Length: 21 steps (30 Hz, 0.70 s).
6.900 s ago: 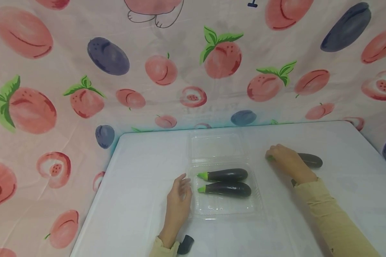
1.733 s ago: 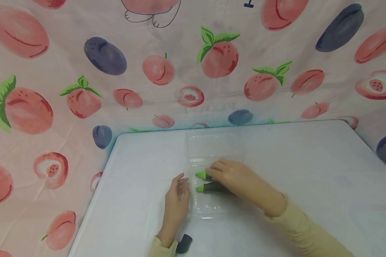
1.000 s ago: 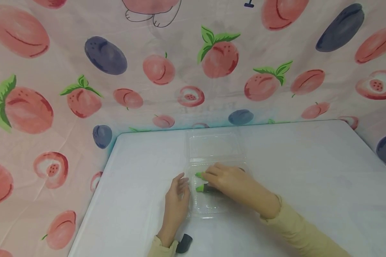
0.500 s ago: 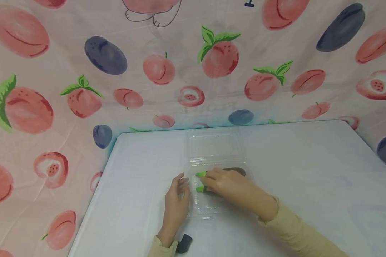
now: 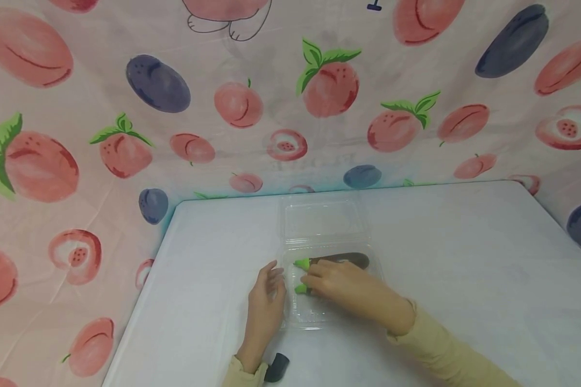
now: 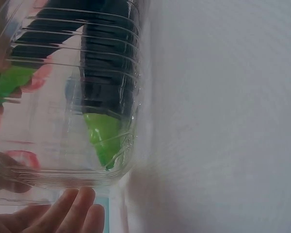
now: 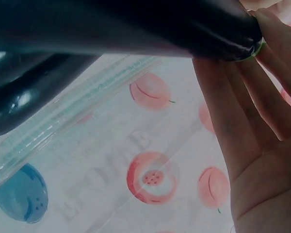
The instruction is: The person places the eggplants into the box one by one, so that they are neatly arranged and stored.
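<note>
Right hand [image 5: 344, 282]: fingers narrow, holding the front eggplant [image 5: 300, 289] near its stem end; right wrist view puts thumb and fingers on opposite sides of it. In the head view its green stem shows just left of these fingertips, the body mostly hidden under the hand. Cannot tell whether it touches the container floor.

Back eggplant [image 5: 351, 258]: just beyond the right fingers, lying crosswise, green stem toward the left. Through the plastic in the left wrist view, the two stem ends spread apart.

Clear plastic container [image 5: 312, 327]: below and around the right fingers, both eggplants within its outline. Its lid [image 5: 326, 220] is folded back, beyond the right fingers.

Left hand [image 5: 266, 301]: fingers loosely bent, holding nothing, just beside the container's left wall; contact with the wall cannot be told.

Farther out: black object [image 5: 277, 367] beside the left sleeve, on the near side of the left fingers. White surface [image 5: 213, 258] extends to both sides of the hands. Fruit-printed cloth [image 5: 281, 59] rises well beyond all fingers.
</note>
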### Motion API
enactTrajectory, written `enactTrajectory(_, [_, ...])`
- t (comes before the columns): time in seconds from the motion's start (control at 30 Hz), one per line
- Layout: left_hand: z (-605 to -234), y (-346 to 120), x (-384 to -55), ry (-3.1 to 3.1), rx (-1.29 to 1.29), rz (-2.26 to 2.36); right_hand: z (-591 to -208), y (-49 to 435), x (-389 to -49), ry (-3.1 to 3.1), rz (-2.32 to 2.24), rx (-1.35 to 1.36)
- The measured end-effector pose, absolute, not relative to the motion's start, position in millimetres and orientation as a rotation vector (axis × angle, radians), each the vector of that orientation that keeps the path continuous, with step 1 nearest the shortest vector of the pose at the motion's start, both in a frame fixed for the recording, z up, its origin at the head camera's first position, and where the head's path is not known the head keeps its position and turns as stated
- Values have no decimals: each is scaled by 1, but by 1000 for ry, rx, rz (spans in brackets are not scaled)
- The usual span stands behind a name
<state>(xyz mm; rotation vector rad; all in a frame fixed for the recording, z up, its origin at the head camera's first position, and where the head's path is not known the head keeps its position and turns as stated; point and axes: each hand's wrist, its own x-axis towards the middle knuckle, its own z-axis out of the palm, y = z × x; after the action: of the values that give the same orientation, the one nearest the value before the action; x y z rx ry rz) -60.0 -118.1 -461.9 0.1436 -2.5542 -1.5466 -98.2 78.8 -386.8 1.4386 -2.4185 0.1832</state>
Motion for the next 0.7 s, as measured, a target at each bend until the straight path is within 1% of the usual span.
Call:
enactTrajectory(0.33, [-462, -118, -60, -2555, 141, -1548, -388, 75, -97, -2463, 73, 1449])
enactTrajectory(0.7, [-462, -119, -60, -2550, 123, -1542, -394, 73, -98, -2477, 111, 1462])
